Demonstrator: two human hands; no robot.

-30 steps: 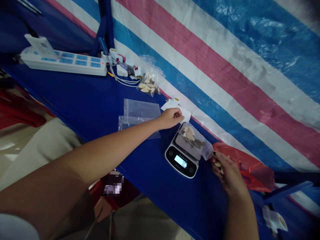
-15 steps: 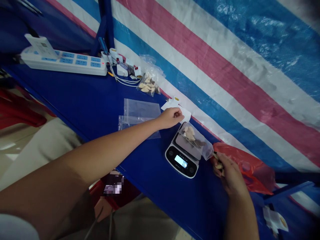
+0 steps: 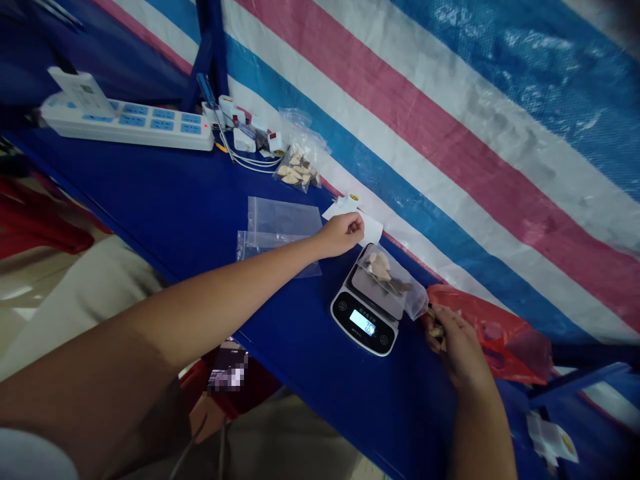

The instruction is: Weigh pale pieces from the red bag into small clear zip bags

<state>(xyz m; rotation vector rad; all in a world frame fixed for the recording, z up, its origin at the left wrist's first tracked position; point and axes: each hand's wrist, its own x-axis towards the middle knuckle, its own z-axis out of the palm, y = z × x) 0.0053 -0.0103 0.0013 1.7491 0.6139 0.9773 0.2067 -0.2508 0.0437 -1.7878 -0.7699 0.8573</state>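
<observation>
My left hand (image 3: 344, 233) hovers with fingers curled in beside the far edge of a digital kitchen scale (image 3: 357, 339); nothing shows in it. On the scale's platform lies a clear zip bag (image 3: 415, 303) with several pale dried slices (image 3: 380, 267) in it, and the display is lit. To the right of the scale, my right hand (image 3: 457, 340) is closed around a few dried slices (image 3: 437, 331). A red plastic bag (image 3: 515, 337) lies just behind that hand. What the bag holds is hidden.
Flat clear zip bags (image 3: 285, 217) lie under my left forearm. A filled bag of slices (image 3: 299, 172) sits at the back by plugs, cables and a screwdriver (image 3: 215, 110). A power strip (image 3: 135, 123) is on the left. White paper (image 3: 373, 230) lies behind the scale.
My left hand has shifted very slightly, its fingers curled a little more. In my right hand the slices are slightly more covered. The bag stays on the scale.
</observation>
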